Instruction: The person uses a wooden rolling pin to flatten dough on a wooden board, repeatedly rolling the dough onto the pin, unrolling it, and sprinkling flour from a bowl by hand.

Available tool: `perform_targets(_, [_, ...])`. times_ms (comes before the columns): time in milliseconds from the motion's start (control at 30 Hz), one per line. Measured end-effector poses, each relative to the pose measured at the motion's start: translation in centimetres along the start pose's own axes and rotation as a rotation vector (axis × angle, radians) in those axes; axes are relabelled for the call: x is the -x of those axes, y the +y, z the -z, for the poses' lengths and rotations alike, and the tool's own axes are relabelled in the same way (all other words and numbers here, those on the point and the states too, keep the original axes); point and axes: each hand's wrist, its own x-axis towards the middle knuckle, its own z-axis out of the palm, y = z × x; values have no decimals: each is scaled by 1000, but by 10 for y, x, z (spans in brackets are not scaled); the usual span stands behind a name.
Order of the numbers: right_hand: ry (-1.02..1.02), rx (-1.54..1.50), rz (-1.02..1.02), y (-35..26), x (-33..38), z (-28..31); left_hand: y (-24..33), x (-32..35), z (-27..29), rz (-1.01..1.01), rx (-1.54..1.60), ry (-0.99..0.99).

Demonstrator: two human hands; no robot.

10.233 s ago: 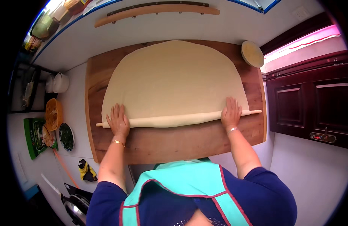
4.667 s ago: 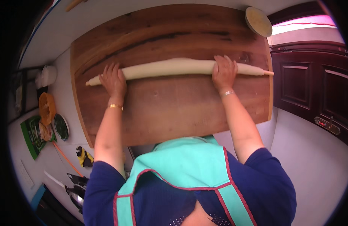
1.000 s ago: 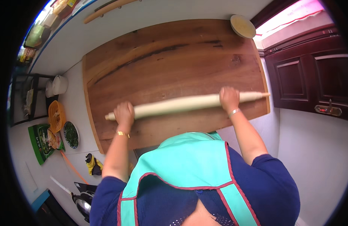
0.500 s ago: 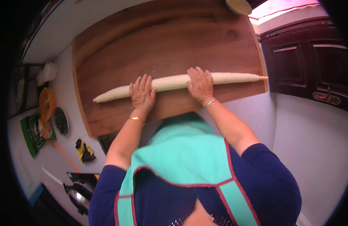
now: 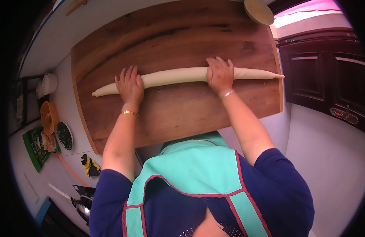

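Observation:
A long rolling pin (image 5: 280,76) lies across the wooden board (image 5: 182,108), with a pale sheet of dough (image 5: 174,76) wound round it. Only the pin's two tips stick out of the dough. My left hand (image 5: 130,86) rests on the roll towards its left end, fingers stretched forward and a little apart. On the right half, my right hand (image 5: 221,76) lies over the dough with its fingers extended beyond it. Both palms press on top and neither hand wraps round the roll.
A round wooden-looking bowl (image 5: 258,12) sits at the board's far right corner. Left of the board are an orange basket (image 5: 49,117), a dish of dark greens (image 5: 64,135) and a green package (image 5: 34,148). A dark red cabinet (image 5: 324,75) stands on the right.
Both hands and the dough roll have moved forward, away from my body. My hands are farther apart along the roll, the left one shifted left and the right one right.

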Motion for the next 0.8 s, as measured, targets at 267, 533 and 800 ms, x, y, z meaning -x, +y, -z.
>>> perform_targets(267, [40, 139, -206, 70, -42, -6, -84, -40, -23, 171, -87, -33])
perform_targets(533, [-76, 66, -148, 111, -145, -33, -126, -132, -41, 120, -8, 18])
perform_targets(800, [155, 145, -35, 116, -112, -32, -124, -114, -53, 51, -11, 193])
